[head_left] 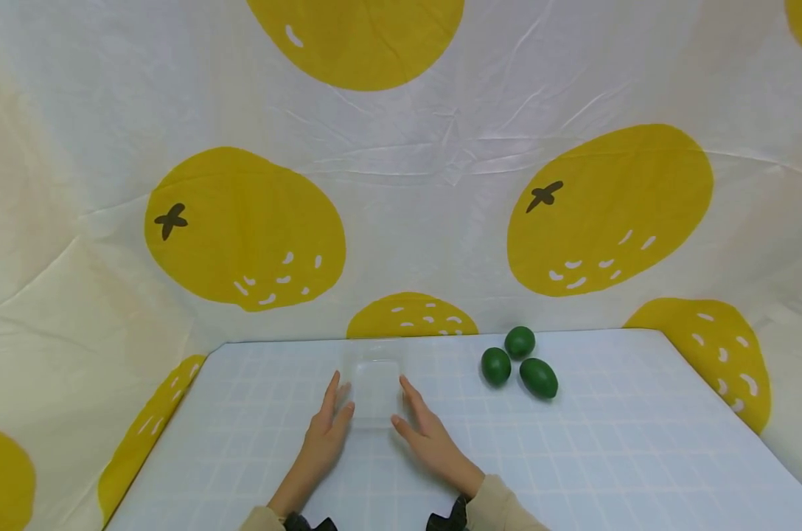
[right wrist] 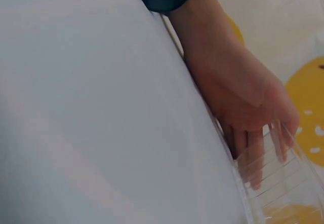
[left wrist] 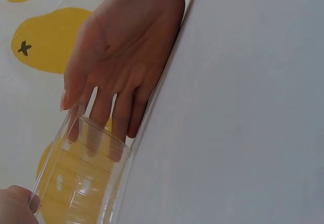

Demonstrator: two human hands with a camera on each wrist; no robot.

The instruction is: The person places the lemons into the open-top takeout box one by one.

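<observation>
A clear plastic container (head_left: 377, 394) stands on the table between my two hands. My left hand (head_left: 326, 431) is at its left side, fingers extended along the outer wall. In the left wrist view that hand's thumb (left wrist: 75, 84) is right at the rim, and its fingertips show through the ribbed wall (left wrist: 83, 183). On the opposite side is my right hand (head_left: 434, 442), its fingers stretched out by the wall. The right wrist view shows its fingers (right wrist: 255, 155) through the clear plastic. Three dark green, egg-shaped fruits lie to the right: one (head_left: 520, 343) behind, two (head_left: 496, 366) (head_left: 539, 378) in front.
A pale checked cloth covers the table (head_left: 607, 442). Behind it hangs a white curtain (head_left: 427, 221) printed with big yellow fruits, which also comes down along both sides. The table's far edge runs just behind the container and the green fruits.
</observation>
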